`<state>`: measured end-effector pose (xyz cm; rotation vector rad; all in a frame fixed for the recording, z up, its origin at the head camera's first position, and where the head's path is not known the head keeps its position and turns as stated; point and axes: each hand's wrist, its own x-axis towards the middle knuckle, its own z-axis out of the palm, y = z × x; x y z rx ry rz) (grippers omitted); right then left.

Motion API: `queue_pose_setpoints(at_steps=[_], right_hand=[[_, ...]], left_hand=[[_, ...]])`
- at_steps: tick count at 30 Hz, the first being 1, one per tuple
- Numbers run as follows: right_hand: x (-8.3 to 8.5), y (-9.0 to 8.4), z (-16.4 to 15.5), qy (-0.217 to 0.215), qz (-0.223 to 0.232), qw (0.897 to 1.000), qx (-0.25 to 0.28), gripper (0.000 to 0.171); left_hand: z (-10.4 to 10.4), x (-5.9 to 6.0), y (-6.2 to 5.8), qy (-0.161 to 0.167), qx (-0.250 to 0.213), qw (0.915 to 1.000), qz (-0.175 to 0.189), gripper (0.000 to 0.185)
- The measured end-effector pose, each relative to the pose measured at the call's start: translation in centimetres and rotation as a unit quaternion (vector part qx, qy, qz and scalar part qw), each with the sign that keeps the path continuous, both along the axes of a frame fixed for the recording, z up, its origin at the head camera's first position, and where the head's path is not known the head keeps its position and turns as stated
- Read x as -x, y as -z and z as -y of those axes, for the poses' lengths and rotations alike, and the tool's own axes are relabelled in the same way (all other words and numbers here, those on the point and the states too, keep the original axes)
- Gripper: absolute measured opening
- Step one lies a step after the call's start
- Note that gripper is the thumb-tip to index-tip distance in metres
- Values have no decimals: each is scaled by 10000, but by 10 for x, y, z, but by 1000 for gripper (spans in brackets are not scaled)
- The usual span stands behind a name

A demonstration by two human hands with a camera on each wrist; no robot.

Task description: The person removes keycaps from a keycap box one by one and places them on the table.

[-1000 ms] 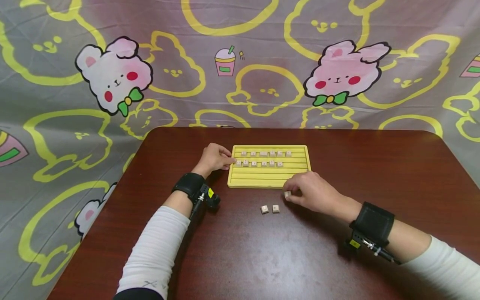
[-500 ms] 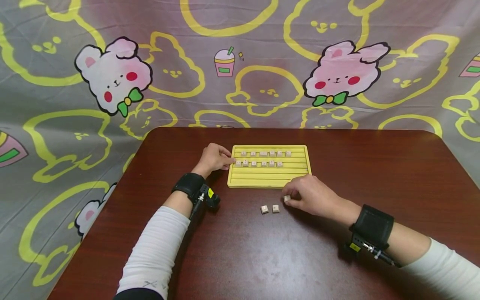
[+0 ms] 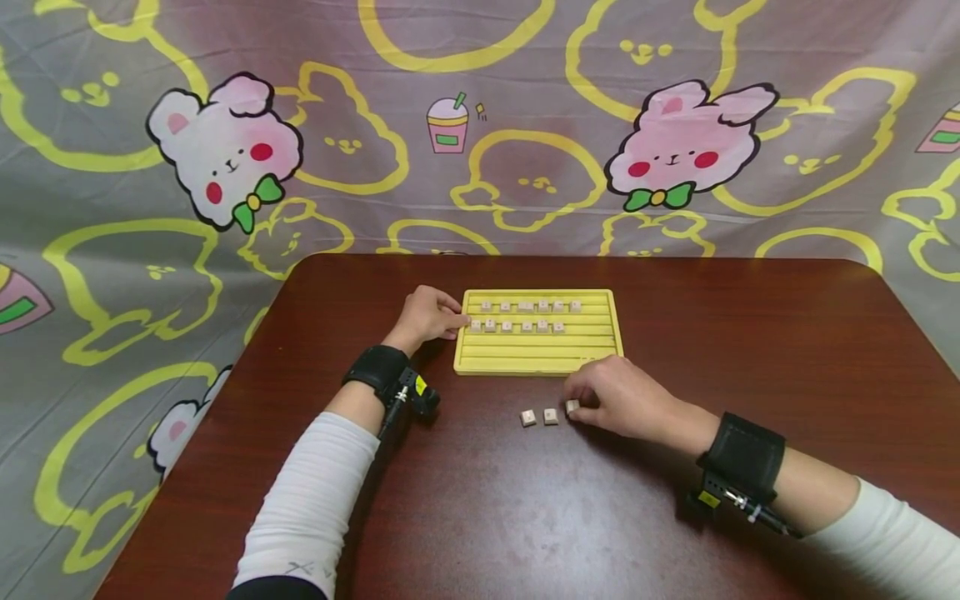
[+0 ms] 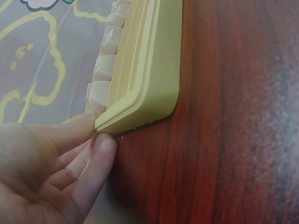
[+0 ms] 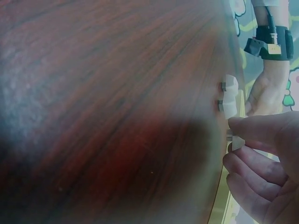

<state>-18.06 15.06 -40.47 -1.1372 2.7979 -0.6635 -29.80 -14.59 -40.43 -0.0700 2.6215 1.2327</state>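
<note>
A yellow grooved tray [image 3: 525,354] lies mid-table with two rows of small beige tiles [image 3: 527,326] in its far grooves. My left hand [image 3: 459,321] pinches the tray's left edge; the left wrist view shows my fingertips [image 4: 100,140] clamped on the tray's [image 4: 154,70] corner, with tiles [image 4: 100,91] standing behind its rim. In front of the tray, my right hand [image 3: 579,398] pinches one tile [image 3: 572,407] down at the table, right of two loose tiles [image 3: 528,417] [image 3: 551,416]. In the right wrist view the pinched tile [image 5: 236,142] sits between thumb and fingers, beside the loose tiles [image 5: 229,95].
The dark red wooden table [image 3: 487,517] stretches bare toward me and to the right [image 3: 750,325]. A grey cloth printed with cartoon animals [image 3: 225,150] hangs behind the table and falls past its left edge.
My right hand has carried its tile from beside the tray's front edge toward me, down in line with the two loose tiles. The left hand and the tray have stayed still.
</note>
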Motion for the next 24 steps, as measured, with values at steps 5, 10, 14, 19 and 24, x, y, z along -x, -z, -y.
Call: queue_pose_setpoints(at_steps=[5,10,14,19,24], right_hand=[[-2,2,1,-4,-13,10000,10,11],[-2,4,1,-16,-87,10000,16,12],[-3,5,1,10,-53,10000,0,12],[-3,6,2,11,-60,10000,-33,12],[-3,8,2,-29,-95,9999,-45,12]], left_hand=[[0,0,0,13,24,10000,-12,33],[1,-1,0,49,25,10000,-36,33],[1,-1,1,51,35,9999,-87,31],[1,0,3,20,36,9999,-122,30],[1,0,3,32,26,9999,-128,29]])
